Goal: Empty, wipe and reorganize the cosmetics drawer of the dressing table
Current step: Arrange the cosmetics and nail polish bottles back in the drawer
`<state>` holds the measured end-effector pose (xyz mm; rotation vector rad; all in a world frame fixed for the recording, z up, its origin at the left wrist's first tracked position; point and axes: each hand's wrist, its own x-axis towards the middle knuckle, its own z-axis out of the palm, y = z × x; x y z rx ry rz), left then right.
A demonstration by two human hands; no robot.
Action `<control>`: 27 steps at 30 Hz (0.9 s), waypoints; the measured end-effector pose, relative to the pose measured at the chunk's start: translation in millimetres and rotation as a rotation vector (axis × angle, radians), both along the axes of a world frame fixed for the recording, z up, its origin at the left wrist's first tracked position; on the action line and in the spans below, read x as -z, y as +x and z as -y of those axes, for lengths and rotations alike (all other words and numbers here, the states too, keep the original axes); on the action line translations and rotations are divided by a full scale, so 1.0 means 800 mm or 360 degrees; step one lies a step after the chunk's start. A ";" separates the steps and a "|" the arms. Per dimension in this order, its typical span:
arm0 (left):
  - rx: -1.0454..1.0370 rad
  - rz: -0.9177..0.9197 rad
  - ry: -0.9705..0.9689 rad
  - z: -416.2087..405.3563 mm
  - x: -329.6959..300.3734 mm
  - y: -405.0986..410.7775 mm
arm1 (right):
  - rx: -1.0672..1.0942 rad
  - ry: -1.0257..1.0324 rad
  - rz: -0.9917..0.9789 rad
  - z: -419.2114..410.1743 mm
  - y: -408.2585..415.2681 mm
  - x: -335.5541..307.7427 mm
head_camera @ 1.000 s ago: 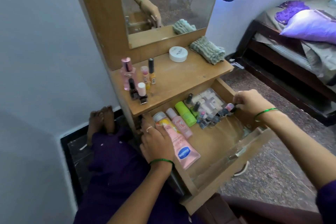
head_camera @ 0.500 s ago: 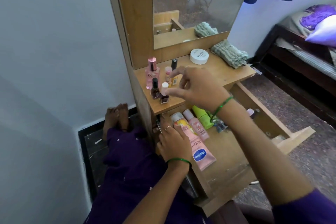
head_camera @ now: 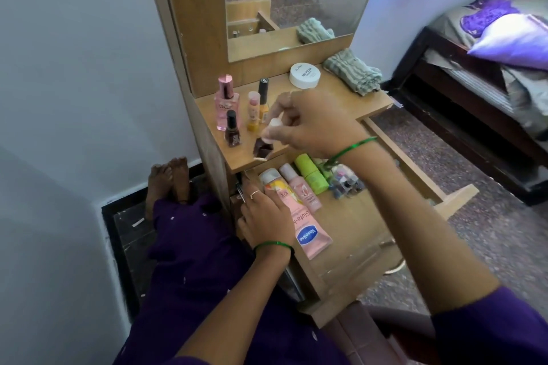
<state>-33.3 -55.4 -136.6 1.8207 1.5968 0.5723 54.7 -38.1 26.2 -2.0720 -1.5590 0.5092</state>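
Note:
The cosmetics drawer [head_camera: 355, 231] of the dressing table is pulled out. In it lie a pink Vaseline tube [head_camera: 308, 234], a spray can [head_camera: 274, 184], a pink bottle [head_camera: 302, 190], a green bottle [head_camera: 311, 175] and several small nail polish bottles [head_camera: 345, 182]. My right hand [head_camera: 311, 124] pinches the white cap of a dark nail polish bottle [head_camera: 262, 148], which tilts over the tabletop's front edge. My left hand [head_camera: 264, 216] rests on the drawer's left side, beside the spray can.
On the tabletop [head_camera: 341, 104] stand a pink perfume bottle [head_camera: 226, 104], a dark nail polish [head_camera: 232, 130] and two yellow tubes [head_camera: 253, 111]. Behind them are a white jar [head_camera: 304, 75] and a folded cloth [head_camera: 353, 71]. A bed [head_camera: 474, 98] stands to the right.
My right hand left the drawer's far right corner, crossed to the tabletop and took the white-capped nail polish, which now tilts. My left hand stayed on the drawer's left side.

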 end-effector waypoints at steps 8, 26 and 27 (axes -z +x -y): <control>0.0016 0.0013 0.0024 0.002 -0.002 -0.001 | 0.0331 -0.0224 -0.0037 0.106 0.071 -0.003; -0.0006 0.0057 0.0053 0.000 0.008 -0.002 | 0.0432 -0.0478 0.0356 0.095 0.083 0.155; -0.0002 0.0058 0.0057 0.001 0.007 -0.002 | 0.0429 -0.0482 0.0372 0.094 0.083 0.155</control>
